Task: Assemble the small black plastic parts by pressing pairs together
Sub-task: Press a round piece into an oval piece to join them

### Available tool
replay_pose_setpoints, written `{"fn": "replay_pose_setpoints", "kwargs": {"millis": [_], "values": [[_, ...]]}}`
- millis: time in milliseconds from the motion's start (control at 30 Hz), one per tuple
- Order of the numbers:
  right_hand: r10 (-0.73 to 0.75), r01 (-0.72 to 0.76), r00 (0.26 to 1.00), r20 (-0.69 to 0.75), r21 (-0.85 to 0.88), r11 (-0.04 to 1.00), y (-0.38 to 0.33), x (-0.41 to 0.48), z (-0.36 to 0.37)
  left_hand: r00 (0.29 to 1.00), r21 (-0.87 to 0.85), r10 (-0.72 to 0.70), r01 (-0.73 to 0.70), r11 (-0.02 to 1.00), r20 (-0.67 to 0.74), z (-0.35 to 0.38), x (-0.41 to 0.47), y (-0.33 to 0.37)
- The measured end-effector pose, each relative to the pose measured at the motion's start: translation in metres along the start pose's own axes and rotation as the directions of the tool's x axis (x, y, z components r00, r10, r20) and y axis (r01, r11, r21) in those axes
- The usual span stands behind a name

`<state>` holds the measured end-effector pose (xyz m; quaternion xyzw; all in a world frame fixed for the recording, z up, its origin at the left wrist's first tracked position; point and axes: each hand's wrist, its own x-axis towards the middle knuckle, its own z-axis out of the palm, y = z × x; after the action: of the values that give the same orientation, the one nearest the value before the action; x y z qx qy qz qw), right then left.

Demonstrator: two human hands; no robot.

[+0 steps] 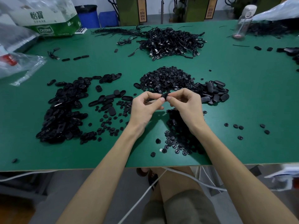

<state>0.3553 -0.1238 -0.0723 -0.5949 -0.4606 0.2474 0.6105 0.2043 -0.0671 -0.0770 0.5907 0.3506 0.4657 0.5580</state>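
Both hands meet above the middle of the green table (242, 97). My left hand (144, 107) and my right hand (186, 105) pinch one small black plastic part (165, 95) between thumbs and forefingers from either side. A heap of small round black parts (165, 78) lies just behind the hands. Oval black shells (64, 110) are piled to the left, and more oval pieces (213, 92) sit to the right. Small round parts (179, 135) are scattered under my right forearm.
A tangle of black cables (171, 42) lies at the back centre. A cardboard box (48, 18) and plastic bags (17, 62) fill the back left. A clear bottle (242, 21) stands at the back right. The table's front edge (97, 168) runs below my forearms.
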Motion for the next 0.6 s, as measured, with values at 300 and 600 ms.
{"fn": "replay_pose_setpoints", "kwargs": {"millis": [300, 600], "values": [[-0.141, 0.139, 0.99, 0.003, -0.189, 0.972, -0.006, -0.004, 0.002, 0.999, -0.039, -0.034, 0.034, 0.999, -0.004, 0.001, -0.001, 0.001], [-0.182, 0.219, 0.97, 0.163, -0.248, 0.944, -0.012, -0.008, 0.008, 1.0, -0.085, -0.009, 0.007, 0.996, -0.021, 0.002, 0.001, 0.0]]}}
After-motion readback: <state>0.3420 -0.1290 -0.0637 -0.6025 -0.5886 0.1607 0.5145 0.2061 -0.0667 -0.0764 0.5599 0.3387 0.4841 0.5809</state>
